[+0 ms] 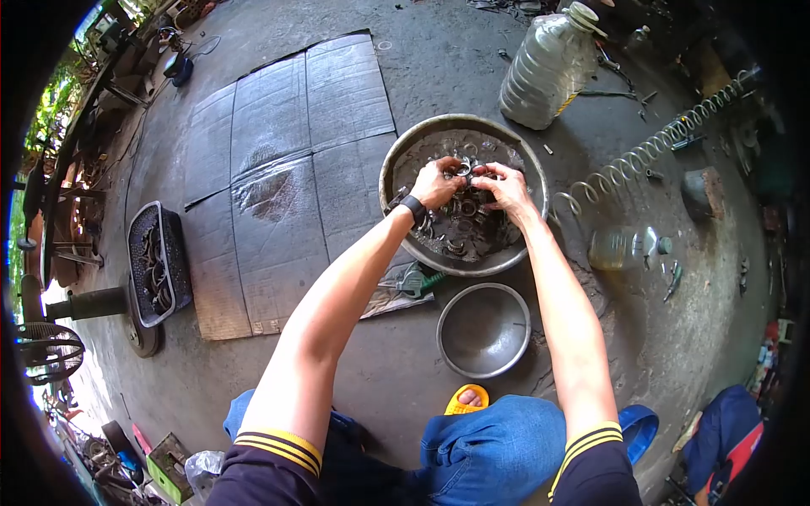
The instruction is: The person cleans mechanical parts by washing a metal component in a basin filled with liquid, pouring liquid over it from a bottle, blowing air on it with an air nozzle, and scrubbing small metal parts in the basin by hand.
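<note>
Both hands are over a wide round basin point(395, 160) that holds dark, dirty liquid and many small metal parts point(460, 246). My left hand point(437, 184), with a dark band at the wrist, is closed with its fingertips on a small metal ring point(465, 169). My right hand point(504, 189) reaches in from the other side, thumb and fingers bent together at the same ring. The fingertips hide part of it, so its exact kind cannot be made out. More ring-shaped parts lie in the basin beneath the hands.
An empty metal bowl point(483, 331) stands just in front of the basin. Stained cardboard point(278, 110) lies to the left, beside a black crate of metal parts point(175, 261). On the right are a large plastic bottle point(548, 67), a long coil spring point(629, 164) and a smaller bottle point(614, 250).
</note>
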`<action>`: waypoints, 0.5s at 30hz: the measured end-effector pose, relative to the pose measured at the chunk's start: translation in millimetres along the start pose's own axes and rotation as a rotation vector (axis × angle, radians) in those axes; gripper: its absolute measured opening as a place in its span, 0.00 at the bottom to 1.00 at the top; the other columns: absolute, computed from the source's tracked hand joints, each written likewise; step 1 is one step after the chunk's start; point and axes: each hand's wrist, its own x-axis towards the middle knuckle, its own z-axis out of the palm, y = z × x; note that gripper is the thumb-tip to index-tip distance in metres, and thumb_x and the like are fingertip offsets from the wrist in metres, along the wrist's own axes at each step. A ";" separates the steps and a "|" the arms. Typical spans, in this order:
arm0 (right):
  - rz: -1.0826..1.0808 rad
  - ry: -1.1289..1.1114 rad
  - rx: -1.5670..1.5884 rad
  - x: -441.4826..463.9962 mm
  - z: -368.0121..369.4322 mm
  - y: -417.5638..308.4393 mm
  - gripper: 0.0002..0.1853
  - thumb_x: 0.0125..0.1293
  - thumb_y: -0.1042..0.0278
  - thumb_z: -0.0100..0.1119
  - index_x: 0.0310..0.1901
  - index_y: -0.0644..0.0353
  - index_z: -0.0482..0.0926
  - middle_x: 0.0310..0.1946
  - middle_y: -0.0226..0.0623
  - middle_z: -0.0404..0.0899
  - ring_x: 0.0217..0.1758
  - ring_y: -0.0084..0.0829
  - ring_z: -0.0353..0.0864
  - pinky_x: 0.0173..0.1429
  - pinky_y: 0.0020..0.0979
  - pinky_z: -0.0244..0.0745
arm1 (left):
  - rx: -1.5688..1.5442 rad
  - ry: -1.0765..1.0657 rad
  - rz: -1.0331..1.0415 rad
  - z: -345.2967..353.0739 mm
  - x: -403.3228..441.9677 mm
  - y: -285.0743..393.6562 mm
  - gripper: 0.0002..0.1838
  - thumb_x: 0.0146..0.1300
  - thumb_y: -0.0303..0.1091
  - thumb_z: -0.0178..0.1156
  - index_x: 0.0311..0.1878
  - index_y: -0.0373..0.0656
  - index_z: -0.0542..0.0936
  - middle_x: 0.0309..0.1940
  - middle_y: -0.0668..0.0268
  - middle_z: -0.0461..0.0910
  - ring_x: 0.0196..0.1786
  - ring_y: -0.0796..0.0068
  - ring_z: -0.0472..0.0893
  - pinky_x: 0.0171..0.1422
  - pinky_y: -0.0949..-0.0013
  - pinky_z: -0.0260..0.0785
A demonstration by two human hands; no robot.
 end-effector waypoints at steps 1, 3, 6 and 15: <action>0.001 -0.019 0.024 -3.6 -2.7 -2.1 0.14 0.58 0.74 0.65 0.47 0.52 0.83 0.35 0.28 0.82 0.35 0.21 0.79 0.36 0.27 0.78 | -0.053 -0.028 0.032 -4.2 -0.5 1.6 0.23 0.50 0.31 0.66 0.53 0.40 0.81 0.46 0.55 0.84 0.51 0.62 0.83 0.58 0.65 0.73; -0.009 -0.049 0.059 -5.3 -7.0 -1.1 0.14 0.59 0.77 0.63 0.47 0.52 0.83 0.35 0.28 0.82 0.35 0.20 0.80 0.36 0.25 0.78 | -0.132 -0.062 0.041 -7.1 -0.3 -1.1 0.23 0.52 0.28 0.66 0.54 0.40 0.80 0.46 0.56 0.83 0.47 0.66 0.83 0.53 0.66 0.74; -0.023 -0.103 0.114 -6.6 -9.6 1.0 0.14 0.61 0.82 0.58 0.46 0.54 0.83 0.35 0.28 0.82 0.35 0.17 0.80 0.36 0.21 0.78 | -0.279 -0.100 0.063 -10.5 -2.5 5.1 0.22 0.51 0.23 0.66 0.53 0.40 0.80 0.46 0.60 0.83 0.42 0.74 0.82 0.47 0.69 0.76; -0.393 -0.117 -0.304 -5.1 -22.1 12.7 0.29 0.44 0.83 0.61 0.54 0.59 0.80 0.55 0.44 0.79 0.61 0.35 0.75 0.66 0.32 0.68 | 0.186 -0.102 0.159 -26.9 -10.4 11.0 0.20 0.47 0.26 0.60 0.47 0.45 0.83 0.47 0.54 0.82 0.52 0.57 0.82 0.60 0.61 0.72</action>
